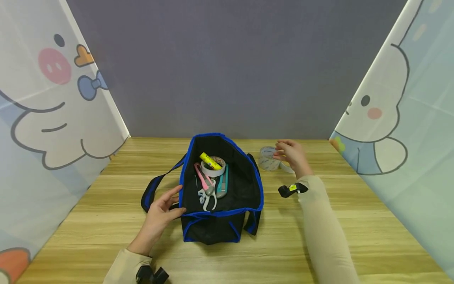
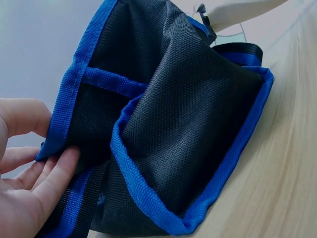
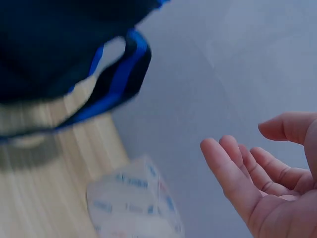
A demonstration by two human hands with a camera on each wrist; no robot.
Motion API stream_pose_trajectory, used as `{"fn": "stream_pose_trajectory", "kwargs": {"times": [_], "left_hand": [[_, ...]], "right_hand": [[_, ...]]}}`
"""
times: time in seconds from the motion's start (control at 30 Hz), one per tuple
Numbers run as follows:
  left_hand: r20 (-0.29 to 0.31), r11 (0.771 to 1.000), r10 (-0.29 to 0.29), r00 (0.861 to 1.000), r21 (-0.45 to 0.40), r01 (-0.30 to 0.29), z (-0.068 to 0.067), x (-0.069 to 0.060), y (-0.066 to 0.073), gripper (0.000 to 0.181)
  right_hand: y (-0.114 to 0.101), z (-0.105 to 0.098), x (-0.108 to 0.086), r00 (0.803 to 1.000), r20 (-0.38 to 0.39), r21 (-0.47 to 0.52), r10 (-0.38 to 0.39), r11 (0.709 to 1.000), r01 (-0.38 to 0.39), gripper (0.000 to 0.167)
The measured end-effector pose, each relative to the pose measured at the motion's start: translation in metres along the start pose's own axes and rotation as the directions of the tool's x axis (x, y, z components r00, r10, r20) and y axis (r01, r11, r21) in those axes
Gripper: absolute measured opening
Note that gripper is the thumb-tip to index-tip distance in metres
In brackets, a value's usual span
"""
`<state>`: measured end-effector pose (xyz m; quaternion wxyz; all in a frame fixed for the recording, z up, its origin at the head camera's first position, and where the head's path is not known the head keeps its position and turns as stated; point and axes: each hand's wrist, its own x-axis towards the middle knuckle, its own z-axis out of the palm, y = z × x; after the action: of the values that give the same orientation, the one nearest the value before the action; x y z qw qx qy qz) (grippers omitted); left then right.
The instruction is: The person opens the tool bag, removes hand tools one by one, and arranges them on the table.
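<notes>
Two hands [image 1: 161, 213] [image 1: 293, 156]: left gripping coarse-woven bag [image 1: 242, 185], right near cylindrical tape [image 1: 267, 160].

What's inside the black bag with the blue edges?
In the bag lie a yellow tube, a tape roll, a pink cutter, a teal cutter and what looks like white scissors. A small pale thing beside those is unclear. Anything beneath them is covered.

Before me: one plain grey upright back wall [image 1: 227, 71]; one pale blue-and-white left side panel [image 1: 21, 181], perhaps cloth, its cartoon figure [image 1: 35, 144] wearing a blue bow [image 1: 87, 87]; one pale blue-green right side panel [image 1: 430, 134], its white figure [image 1: 388, 85] pink-cheeked; one yellowish wood-grain tabletop [image 1: 269, 248], grain running crosswise.
</notes>
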<state>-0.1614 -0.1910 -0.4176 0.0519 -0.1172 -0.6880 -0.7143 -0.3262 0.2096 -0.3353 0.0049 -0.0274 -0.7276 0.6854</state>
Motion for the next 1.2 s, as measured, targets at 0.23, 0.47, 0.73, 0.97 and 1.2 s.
{"fn": "stream_pose_trajectory", "kwargs": {"times": [0.23, 0.47, 0.73, 0.97, 1.2], "left_hand": [[0.003, 1.0, -0.002, 1.0, -0.01, 0.002, -0.001, 0.0, 0.0, 0.067], [0.008, 1.0, 0.01, 1.0, -0.014, -0.01, -0.001, 0.0, 0.0, 0.067], [0.015, 1.0, 0.017, 1.0, -0.017, -0.017, -0.001, 0.0, 0.0, 0.067], [0.021, 1.0, 0.019, 1.0, -0.01, -0.018, -0.001, 0.0, -0.001, 0.066], [0.026, 0.999, 0.026, 0.999, -0.019, -0.026, -0.002, 0.0, -0.002, 0.066]], "right_hand": [[-0.015, 0.028, -0.003, 0.998, 0.032, 0.012, -0.053, 0.999, 0.053, 0.043], [-0.029, 0.057, -0.007, 0.992, 0.087, 0.038, -0.089, 0.996, 0.086, 0.038], [-0.038, 0.089, -0.014, 0.979, 0.156, 0.034, -0.13, 0.991, 0.126, 0.034], [-0.035, 0.114, -0.019, 0.961, 0.236, 0.0, -0.146, 0.989, 0.15, 0.033], [-0.023, 0.135, -0.019, 0.934, 0.327, -0.084, -0.144, 0.98, 0.18, 0.033]]}}
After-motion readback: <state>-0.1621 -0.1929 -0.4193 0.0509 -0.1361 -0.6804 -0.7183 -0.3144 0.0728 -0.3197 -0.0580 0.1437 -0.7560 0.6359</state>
